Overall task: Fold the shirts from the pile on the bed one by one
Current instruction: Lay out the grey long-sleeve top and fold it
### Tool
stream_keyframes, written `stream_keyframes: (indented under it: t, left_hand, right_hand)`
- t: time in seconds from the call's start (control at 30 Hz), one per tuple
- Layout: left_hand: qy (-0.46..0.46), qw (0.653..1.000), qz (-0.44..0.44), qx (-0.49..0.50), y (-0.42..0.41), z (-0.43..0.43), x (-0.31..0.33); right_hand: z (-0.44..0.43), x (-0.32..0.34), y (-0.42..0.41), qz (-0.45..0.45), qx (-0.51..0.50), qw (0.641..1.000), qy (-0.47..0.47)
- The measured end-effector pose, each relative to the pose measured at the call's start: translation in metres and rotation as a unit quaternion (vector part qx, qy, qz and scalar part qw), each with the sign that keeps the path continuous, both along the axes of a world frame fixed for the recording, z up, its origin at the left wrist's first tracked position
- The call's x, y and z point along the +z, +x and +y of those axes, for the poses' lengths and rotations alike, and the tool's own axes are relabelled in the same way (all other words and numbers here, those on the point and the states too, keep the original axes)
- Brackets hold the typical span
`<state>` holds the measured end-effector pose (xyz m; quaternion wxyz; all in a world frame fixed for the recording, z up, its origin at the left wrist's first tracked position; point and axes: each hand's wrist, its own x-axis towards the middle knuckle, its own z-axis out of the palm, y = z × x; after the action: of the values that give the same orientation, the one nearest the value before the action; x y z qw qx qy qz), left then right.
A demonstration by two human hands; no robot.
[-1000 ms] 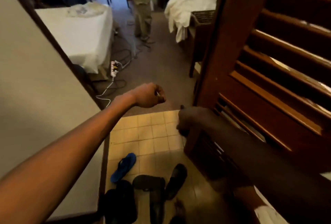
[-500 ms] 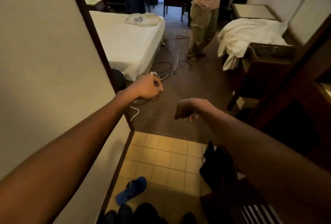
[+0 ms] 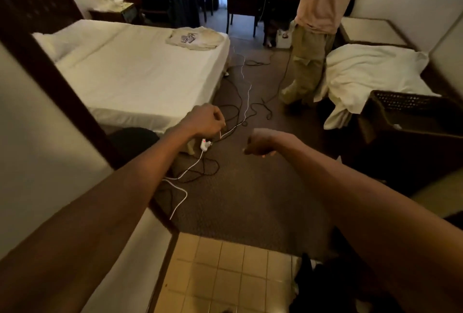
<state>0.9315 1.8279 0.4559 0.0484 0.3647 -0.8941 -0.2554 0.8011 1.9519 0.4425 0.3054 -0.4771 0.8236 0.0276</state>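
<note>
A small pile of cream shirts (image 3: 196,38), the top one printed with dark lettering, lies at the far right corner of the white bed (image 3: 135,79). Both my arms reach forward over the brown carpet, well short of the bed's foot. My left hand (image 3: 206,120) is curled into a fist with nothing clearly showing in it. My right hand (image 3: 260,141) hangs to its right, fingers curled downward, holding nothing that I can see.
Black and white cables and a white power strip (image 3: 205,144) trail over the carpet ahead. A person (image 3: 314,37) stands between the bed and a second bed with crumpled sheets (image 3: 370,72). A dark wicker basket (image 3: 411,109) is at right. A wall corner (image 3: 37,162) is at left, tiles (image 3: 225,275) underfoot.
The view has swung up from the tiled entry and slatted door into the room. My right hand has come off the door edge. The bed and shirts are nearer.
</note>
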Motion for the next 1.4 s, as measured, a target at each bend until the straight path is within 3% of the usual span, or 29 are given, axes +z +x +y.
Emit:
stream_keyframes:
  t: [0.27,0.63,1.0,1.4]
  left_hand:
    - [-0.021,0.999,0.020,-0.015,-0.124,-0.147,0.010]
    - [-0.062,0.997,-0.025,0.025,-0.308,-0.391,-0.016]
    - [-0.015,0.997,-0.072,0.031,-0.477,-0.667,-0.025]
    - [0.025,0.995,-0.080,0.050,-0.604,-0.962,-0.034]
  right_hand:
    - [-0.137,0.019,-0.134,0.035,-0.051,0.992,-0.108]
    - [-0.397,0.034,-0.334,0.084,0.047,0.992,-0.086]
    - [-0.664,0.024,-0.503,0.035,0.037,0.998,-0.035]
    - [-0.977,0.023,-0.644,0.054,0.075,0.996,0.010]
